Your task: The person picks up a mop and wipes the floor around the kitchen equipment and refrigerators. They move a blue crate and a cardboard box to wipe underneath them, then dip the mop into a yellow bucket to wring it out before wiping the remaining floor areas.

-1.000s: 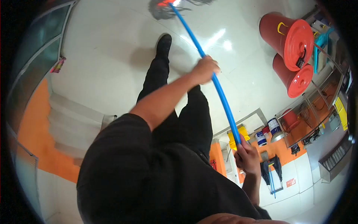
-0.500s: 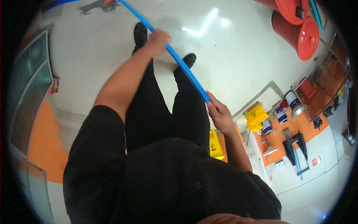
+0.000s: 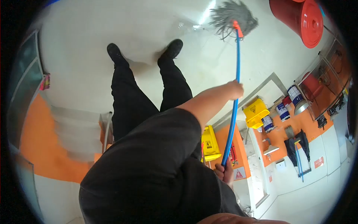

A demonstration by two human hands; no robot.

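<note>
Two hands are gripping one blue mop handle (image 3: 235, 71), which is running almost straight up through the right half of the head view. Higher on the pole, the left hand (image 3: 235, 90) is wrapping its fingers around the shaft at the end of an outstretched bare forearm, clenched firmly on it. Lower down, close to the body, the right hand (image 3: 225, 172) is closing around the bottom end of the same pole, its fingers curling over the blue tube just above the black shirt. At the far end, an orange collar is joining the pole to a grey string mop head (image 3: 233, 15), which is lying spread on the glossy white floor (image 3: 93, 33), to the right of the person's right shoe (image 3: 172, 48) and well apart from the left shoe (image 3: 114, 51). Both legs are standing apart in black trousers. A red bin (image 3: 302, 18) is sitting near the upper right edge, beyond the mop head. A yellow mop bucket (image 3: 255, 112) is resting just right of the pole, and a yellow wet-floor sign (image 3: 209, 142) is leaning just left of it, near the lower hand. Paint tins (image 3: 292, 95) are standing further right against the orange wall band.
</note>
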